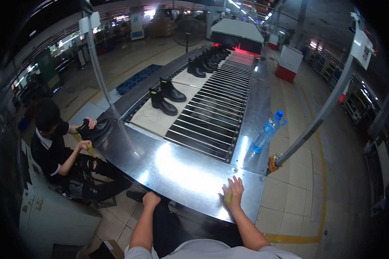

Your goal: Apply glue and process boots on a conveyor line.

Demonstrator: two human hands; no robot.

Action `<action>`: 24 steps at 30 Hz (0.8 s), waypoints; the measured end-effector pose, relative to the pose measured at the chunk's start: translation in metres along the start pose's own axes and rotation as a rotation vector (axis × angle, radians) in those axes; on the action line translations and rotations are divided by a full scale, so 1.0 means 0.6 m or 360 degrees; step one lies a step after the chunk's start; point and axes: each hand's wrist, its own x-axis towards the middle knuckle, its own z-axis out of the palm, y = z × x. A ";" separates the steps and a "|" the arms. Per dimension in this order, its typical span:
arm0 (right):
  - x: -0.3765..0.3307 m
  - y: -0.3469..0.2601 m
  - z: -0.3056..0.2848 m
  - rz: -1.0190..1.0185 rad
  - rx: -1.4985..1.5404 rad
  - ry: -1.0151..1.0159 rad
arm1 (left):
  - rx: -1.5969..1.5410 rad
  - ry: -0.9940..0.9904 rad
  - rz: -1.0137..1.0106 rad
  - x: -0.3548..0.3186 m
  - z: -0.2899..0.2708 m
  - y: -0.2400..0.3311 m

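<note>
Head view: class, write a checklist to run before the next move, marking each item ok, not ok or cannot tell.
1. Right hand has the yellowish pad: ok.
2. Left hand empty: cannot tell; it is curled by the metal table's near edge.
3. Near boots upright: ok.
4. Bottle capped: ok.
5. Co-worker's hands free: not ok; one grips a dark boot.

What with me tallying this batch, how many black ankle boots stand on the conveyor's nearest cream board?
2. The near boot stands closer to the steel tabletop; the far boot is just beyond it, slightly right. No others seem hidden on that cream board.
</note>
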 end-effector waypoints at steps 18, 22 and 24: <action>0.005 -0.019 -0.004 -0.0084 -0.0049 -0.0005 | 0.0032 -0.0110 0.0006 0.009 0.006 -0.020; -0.003 -0.021 -0.015 0.0043 -0.0171 0.0127 | -0.0001 -0.0098 0.0041 0.024 0.024 -0.006; -0.005 -0.022 -0.013 0.0004 -0.0073 0.0069 | 0.0013 -0.0039 0.0056 0.020 0.026 -0.016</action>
